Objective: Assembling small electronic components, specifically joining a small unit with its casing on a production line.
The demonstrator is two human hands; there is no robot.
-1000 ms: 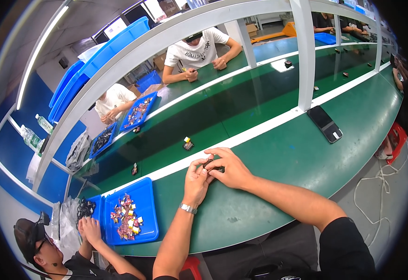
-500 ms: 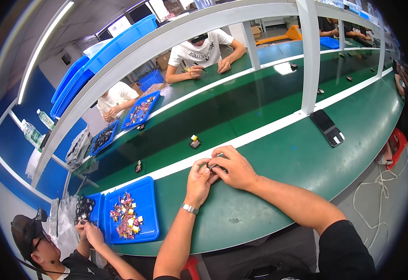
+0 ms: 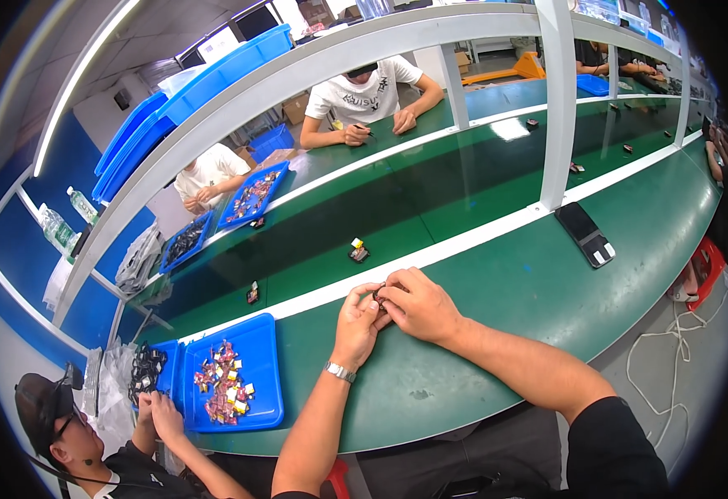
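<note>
Both my hands meet above the near green worktop, just short of the white rail. My left hand [image 3: 354, 326], with a metal-banded watch at the wrist, pinches a small dark part [image 3: 380, 303] between thumb and fingers. From the other side my right hand [image 3: 425, 309] closes its fingertips on the same part. Fingers cover most of it, so its exact kind is hidden. Beyond the rail, a small dark assembly with a yellow-and-white tab [image 3: 358, 250] lies on the green belt [image 3: 430, 218].
Left of my hands, a blue tray [image 3: 274, 374] holds many small reddish parts; a co-worker [image 3: 56, 424] works beside it. A black phone-like device [image 3: 584, 234] lies on the right of the worktop. A white post [image 3: 554, 108] rises from the rail. More people sit across the belt.
My right fingers have drawn in closer around the small part. The small assemblies on the belt have shifted slightly to the right, and the whole view has moved a little.
</note>
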